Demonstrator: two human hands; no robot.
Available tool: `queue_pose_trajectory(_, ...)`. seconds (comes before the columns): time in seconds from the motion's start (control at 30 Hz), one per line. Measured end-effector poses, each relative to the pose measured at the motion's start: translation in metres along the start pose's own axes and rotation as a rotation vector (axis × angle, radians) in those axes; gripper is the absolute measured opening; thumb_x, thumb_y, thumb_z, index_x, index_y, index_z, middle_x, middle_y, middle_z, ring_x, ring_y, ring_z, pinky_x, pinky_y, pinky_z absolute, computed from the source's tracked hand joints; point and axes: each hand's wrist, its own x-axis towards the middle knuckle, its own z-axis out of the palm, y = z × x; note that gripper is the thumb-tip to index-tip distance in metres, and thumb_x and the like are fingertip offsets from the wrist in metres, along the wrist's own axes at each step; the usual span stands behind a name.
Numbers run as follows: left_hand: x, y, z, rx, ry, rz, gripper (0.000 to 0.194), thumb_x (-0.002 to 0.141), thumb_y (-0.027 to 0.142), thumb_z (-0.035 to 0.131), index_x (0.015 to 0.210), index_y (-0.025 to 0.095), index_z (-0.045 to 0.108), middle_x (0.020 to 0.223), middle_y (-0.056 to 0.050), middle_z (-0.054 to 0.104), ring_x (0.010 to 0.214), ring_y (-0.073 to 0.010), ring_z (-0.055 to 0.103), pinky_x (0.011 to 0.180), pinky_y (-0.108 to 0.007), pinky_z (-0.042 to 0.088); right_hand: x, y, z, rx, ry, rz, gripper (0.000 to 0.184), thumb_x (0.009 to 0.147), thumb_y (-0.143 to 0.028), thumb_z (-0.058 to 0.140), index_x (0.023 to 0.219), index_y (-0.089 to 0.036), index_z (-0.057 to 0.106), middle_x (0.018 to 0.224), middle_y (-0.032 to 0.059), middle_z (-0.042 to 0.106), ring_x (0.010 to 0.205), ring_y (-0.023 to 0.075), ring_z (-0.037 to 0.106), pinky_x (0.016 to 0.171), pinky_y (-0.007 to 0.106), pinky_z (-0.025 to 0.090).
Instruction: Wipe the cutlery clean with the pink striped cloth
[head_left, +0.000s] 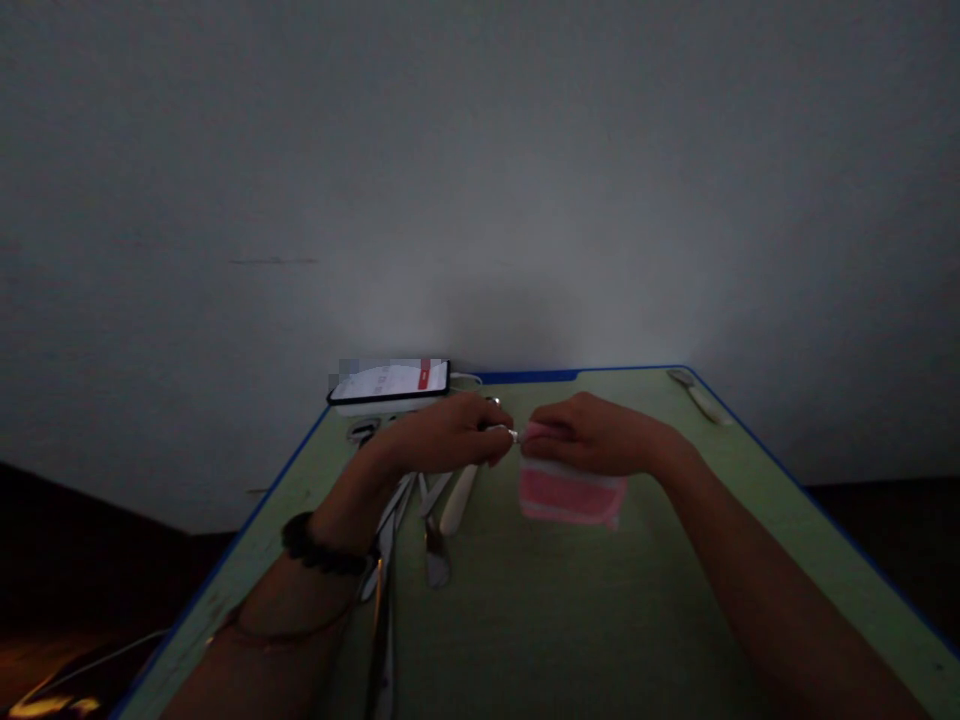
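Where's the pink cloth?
Head view, just right of centre: the pink cloth hangs from the right hand, beside the left hand, over the green table.

the pink cloth point(574, 495) hangs from the right hand point(589, 432), whose fingers close on its upper part. just left of the cloth, the left hand point(450, 433) pinches a shiny metal piece point(515, 436). on the desk point(585, 620), loose cutlery point(437, 562) lies left of the cloth, a lit phone point(390, 382) beyond and left of the cloth, a pale-handled utensil point(706, 403) well right of the cloth.
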Motion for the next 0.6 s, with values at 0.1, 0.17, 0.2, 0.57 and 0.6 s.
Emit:
queue_pose_trajectory(0.1, 0.004, 0.002, 0.003, 0.01, -0.013, 0.016, 0.03, 0.081, 0.028, 0.037, 0.057, 0.015, 0.048, 0.052, 0.004, 0.04, 0.048, -0.0071, 0.036, 0.047, -0.02, 0.026, 0.002, -0.003, 0.001, 0.007, -0.018, -0.047, 0.026, 0.086, -0.036, 0.043, 0.08, -0.015, 0.058, 0.069, 0.0022, 0.059, 0.059, 0.0095, 0.046, 0.055, 0.023, 0.029)
queue_pose_trajectory(0.17, 0.005, 0.002, 0.005, 0.021, -0.01, 0.027, 0.03, 0.082, 0.029, 0.037, 0.058, 0.015, 0.048, 0.052, 0.004, 0.041, 0.049, -0.0072, 0.036, 0.048, -0.02, 0.026, 0.002, -0.002, 0.002, 0.006, -0.016, -0.074, 0.024, 0.087, -0.033, 0.043, 0.084, -0.016, 0.059, 0.074, 0.0033, 0.061, 0.062, 0.0103, 0.048, 0.057, 0.023, 0.031)
queue_pose_trajectory(0.2, 0.005, 0.002, 0.005, 0.028, -0.007, 0.033, 0.03, 0.083, 0.03, 0.037, 0.059, 0.015, 0.049, 0.053, 0.004, 0.042, 0.049, -0.0072, 0.037, 0.048, -0.02, 0.027, 0.002, -0.001, 0.002, 0.003, -0.01, -0.082, 0.023, 0.087, -0.033, 0.043, 0.086, -0.016, 0.059, 0.075, 0.0036, 0.062, 0.063, 0.0108, 0.049, 0.058, 0.023, 0.032)
queue_pose_trajectory(0.57, -0.005, -0.014, -0.005, -0.16, -0.004, -0.07, 0.05, 0.091, 0.047, 0.022, 0.082, 0.014, 0.059, 0.064, 0.001, 0.047, 0.056, -0.0089, 0.04, 0.053, -0.021, 0.033, -0.013, 0.018, -0.015, 0.0, 0.076, 0.088, 0.028, 0.083, -0.043, 0.049, 0.094, -0.02, 0.06, 0.087, 0.0026, 0.065, 0.074, 0.0141, 0.055, 0.065, 0.025, 0.037)
queue_pose_trajectory(0.6, -0.005, -0.016, -0.005, -0.186, -0.01, -0.107, 0.053, 0.091, 0.048, 0.019, 0.083, 0.014, 0.059, 0.062, 0.001, 0.046, 0.054, -0.0088, 0.039, 0.052, -0.021, 0.032, -0.013, 0.018, -0.015, -0.017, 0.094, 0.104, 0.027, 0.082, -0.042, 0.05, 0.096, -0.02, 0.06, 0.089, 0.0027, 0.065, 0.075, 0.0147, 0.056, 0.066, 0.025, 0.037)
